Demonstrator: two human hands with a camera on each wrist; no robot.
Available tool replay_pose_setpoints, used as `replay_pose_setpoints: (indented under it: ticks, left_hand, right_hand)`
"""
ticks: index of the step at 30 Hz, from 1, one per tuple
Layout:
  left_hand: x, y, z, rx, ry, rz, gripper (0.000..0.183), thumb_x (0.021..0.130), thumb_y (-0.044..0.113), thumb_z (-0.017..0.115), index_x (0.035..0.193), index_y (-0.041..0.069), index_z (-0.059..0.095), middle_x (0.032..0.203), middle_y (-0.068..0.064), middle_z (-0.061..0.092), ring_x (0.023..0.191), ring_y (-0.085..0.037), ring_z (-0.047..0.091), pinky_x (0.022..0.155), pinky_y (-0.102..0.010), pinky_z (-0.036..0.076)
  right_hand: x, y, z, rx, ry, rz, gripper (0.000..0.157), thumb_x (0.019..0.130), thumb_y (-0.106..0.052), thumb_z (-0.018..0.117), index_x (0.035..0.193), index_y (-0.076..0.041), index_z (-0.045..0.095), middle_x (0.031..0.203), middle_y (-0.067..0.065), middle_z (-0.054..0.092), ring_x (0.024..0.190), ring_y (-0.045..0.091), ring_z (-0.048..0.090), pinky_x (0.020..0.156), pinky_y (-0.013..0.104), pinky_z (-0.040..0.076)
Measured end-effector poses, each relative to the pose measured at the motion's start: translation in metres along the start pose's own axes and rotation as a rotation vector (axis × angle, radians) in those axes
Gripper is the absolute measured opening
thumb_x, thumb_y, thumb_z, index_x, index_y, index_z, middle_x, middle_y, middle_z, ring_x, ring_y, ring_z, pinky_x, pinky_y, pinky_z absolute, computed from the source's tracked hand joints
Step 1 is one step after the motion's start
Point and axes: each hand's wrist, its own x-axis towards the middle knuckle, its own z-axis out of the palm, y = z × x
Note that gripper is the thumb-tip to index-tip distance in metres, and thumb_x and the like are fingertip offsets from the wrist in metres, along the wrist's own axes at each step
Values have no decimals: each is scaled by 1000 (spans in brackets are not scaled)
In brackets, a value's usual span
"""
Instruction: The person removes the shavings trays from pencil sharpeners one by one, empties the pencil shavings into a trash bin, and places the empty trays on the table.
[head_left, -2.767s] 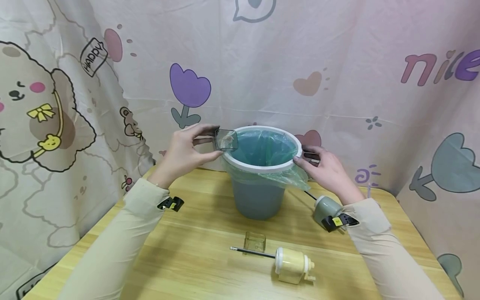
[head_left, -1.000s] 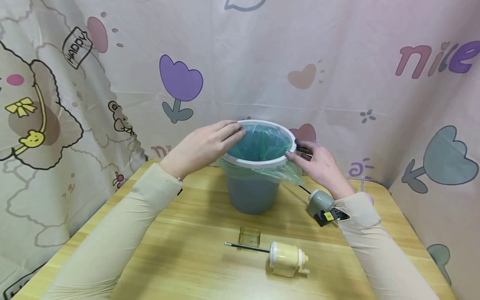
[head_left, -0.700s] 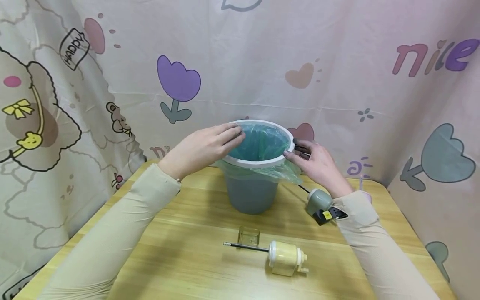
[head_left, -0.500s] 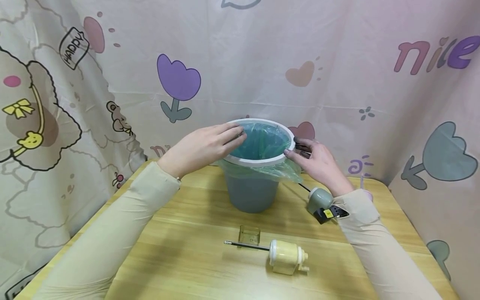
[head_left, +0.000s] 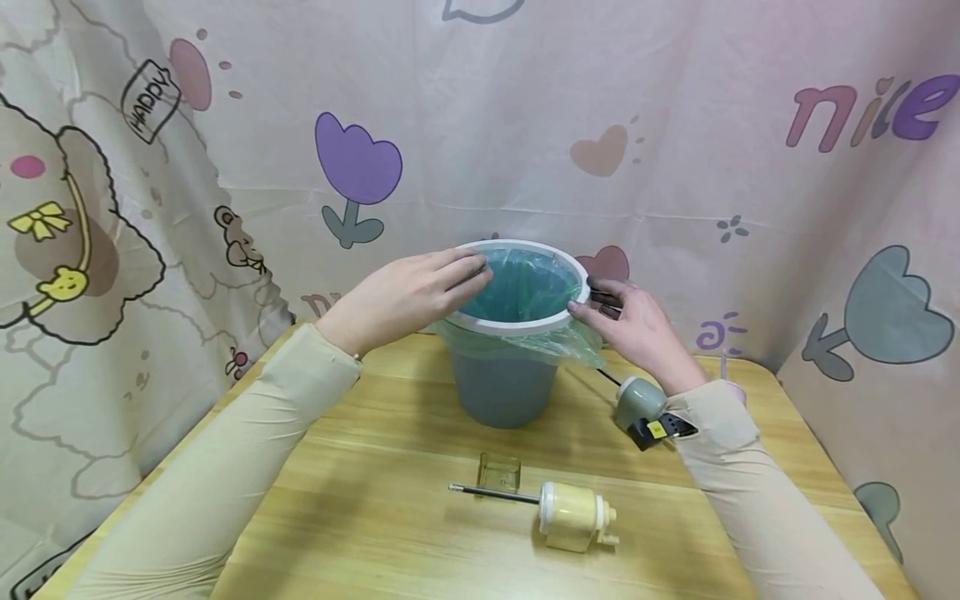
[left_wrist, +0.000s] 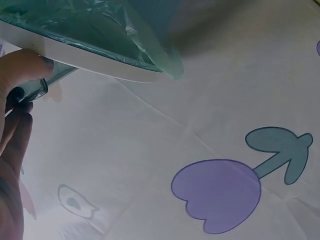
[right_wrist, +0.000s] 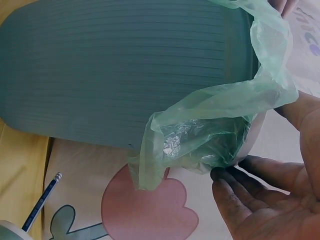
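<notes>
A grey-blue trash bin point(head_left: 504, 387) stands on the table, with a thin green bag point(head_left: 525, 287) lining it and folded out under its white rim ring point(head_left: 517, 325). My left hand point(head_left: 405, 296) is turned palm-down over the bin's left rim. In the left wrist view, its thumb and fingers hold a small clear grey plastic box point(left_wrist: 36, 91); from the head view the hand hides this box. On the opposite side my right hand point(head_left: 641, 329) grips the rim, thumb on the near side and the other fingers behind.
A yellow crank pencil sharpener point(head_left: 573, 517) lies in front, a dark pencil point(head_left: 495, 493) stuck in it. Close behind the pencil sits an amber see-through box point(head_left: 500, 472). By my right wrist is a grey sharpener point(head_left: 637, 398). A printed curtain point(head_left: 495, 125) hangs behind the table.
My left hand has moved right and rolled over, tipping the clear box from beside the bin to over its rim. My right hand keeps its grip on the rim. The last second shows almost no movement.
</notes>
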Motion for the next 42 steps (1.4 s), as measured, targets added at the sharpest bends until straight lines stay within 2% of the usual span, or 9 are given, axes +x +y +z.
replay_pose_setpoints:
  ticks: [8, 14, 19, 25, 33, 37, 42]
  left_hand:
    - [-8, -1, 6, -107, 66, -133, 40, 99, -6, 69, 139, -3, 67, 136, -20, 70, 127, -34, 69, 105, -44, 63]
    - [-14, -1, 8, -236, 156, -251, 51, 88, -1, 80, 137, -3, 66, 129, -18, 71, 118, -33, 71, 94, -45, 67]
    - [-17, 0, 7, -322, 188, -346, 65, 81, 9, 93, 138, -3, 65, 128, -17, 71, 115, -32, 71, 95, -43, 66]
    - [-17, 3, 3, -416, 243, -439, 63, 80, 10, 93, 135, -2, 67, 123, -15, 74, 105, -30, 74, 93, -42, 66]
    - [-19, 11, 0, -565, 317, -510, 59, 79, 9, 94, 131, -2, 68, 121, -15, 75, 106, -29, 74, 94, -44, 66]
    - [-19, 17, -1, -665, 365, -530, 60, 77, 7, 96, 130, -3, 69, 121, -15, 76, 107, -27, 75, 95, -38, 67]
    - [-17, 28, -5, -809, 384, -570, 62, 75, 5, 97, 129, -3, 70, 124, -14, 76, 107, -26, 79, 97, -30, 65]
  right_hand:
    - [-2, 0, 0, -5, -6, 4, 70, 105, -41, 67, 159, 0, 48, 149, 25, 64, 137, 42, 63, 118, 58, 51]
    - [-3, 0, -1, 2, -13, 10, 70, 106, -40, 66, 159, 0, 47, 150, 25, 62, 138, 42, 62, 119, 57, 51]
    - [-3, 0, -1, -5, -19, 6, 70, 106, -40, 65, 160, 1, 46, 151, 26, 62, 138, 43, 62, 119, 57, 51]
    - [-5, 0, -3, -29, -17, -5, 69, 107, -40, 64, 159, 1, 47, 148, 27, 63, 136, 44, 63, 117, 59, 51]
    - [-10, 1, -4, -60, 1, -28, 67, 106, -39, 66, 157, 2, 50, 148, 28, 63, 135, 46, 62, 115, 62, 52]
    - [-13, 2, -6, -53, 5, -36, 66, 105, -37, 67, 155, 2, 52, 149, 28, 62, 137, 46, 60, 116, 62, 51]
    - [-19, 4, -8, -23, -18, -39, 66, 105, -37, 67, 156, 3, 51, 152, 28, 59, 138, 45, 61, 117, 60, 52]
